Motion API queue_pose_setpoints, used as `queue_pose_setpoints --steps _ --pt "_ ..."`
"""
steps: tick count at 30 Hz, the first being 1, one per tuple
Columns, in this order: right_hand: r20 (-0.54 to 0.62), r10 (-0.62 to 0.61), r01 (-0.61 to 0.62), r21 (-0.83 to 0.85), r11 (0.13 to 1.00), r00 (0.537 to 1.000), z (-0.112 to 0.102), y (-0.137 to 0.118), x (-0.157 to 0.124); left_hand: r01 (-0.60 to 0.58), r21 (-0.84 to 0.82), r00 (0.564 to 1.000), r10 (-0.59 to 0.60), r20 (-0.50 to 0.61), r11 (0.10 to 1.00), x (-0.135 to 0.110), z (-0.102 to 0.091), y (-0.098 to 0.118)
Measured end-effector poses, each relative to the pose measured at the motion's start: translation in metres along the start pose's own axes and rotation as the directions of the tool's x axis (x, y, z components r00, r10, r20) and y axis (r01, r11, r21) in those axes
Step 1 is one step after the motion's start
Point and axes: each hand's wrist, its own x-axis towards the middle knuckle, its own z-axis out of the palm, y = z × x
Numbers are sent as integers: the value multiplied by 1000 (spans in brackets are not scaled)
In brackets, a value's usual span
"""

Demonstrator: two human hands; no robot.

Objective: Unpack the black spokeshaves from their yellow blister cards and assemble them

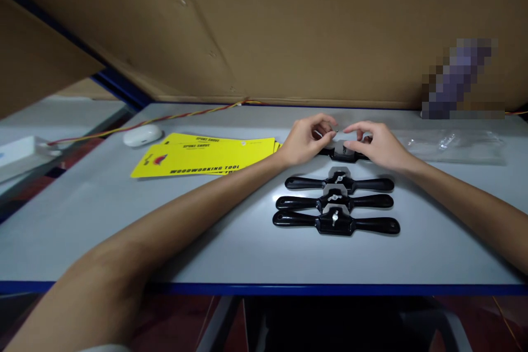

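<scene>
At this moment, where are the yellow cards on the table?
In the head view, the yellow cards lie left of centre on the grey table, between the white rounded object and the person's left hand.

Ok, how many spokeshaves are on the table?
4: the hindmost spokeshave, partly hidden by the left hand and right hand; then the second, third and nearest spokeshave lined up in front.

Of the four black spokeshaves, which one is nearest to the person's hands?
The rearmost spokeshave, farthest from the blue front edge: the left hand and right hand partly hide it; the other three lie clear of both.
</scene>
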Motion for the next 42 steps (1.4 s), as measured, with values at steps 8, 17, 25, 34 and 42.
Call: queue_pose_setpoints --steps 8,17,25,34,42 --pt "-94 -123 129 59 990 988 -10 1 1 -308 390 936 349 -38 868 -10 3 10" --pt "-22 -127 128 85 988 992 -20 -14 3 -391 463 900 436 11 796 -11 4 7" --pt "-74 -103 106 33 994 992 -27 -20 4 -387 423 909 416 27 819 -10 3 6" --pt "-51 -154 151 -54 987 987 -10 -18 0 -235 374 956 282 -76 897 -7 -1 9" --pt "193 -340 375 -190 907 920 2 -25 -7 -138 295 958 204 -204 945 -3 -3 1"
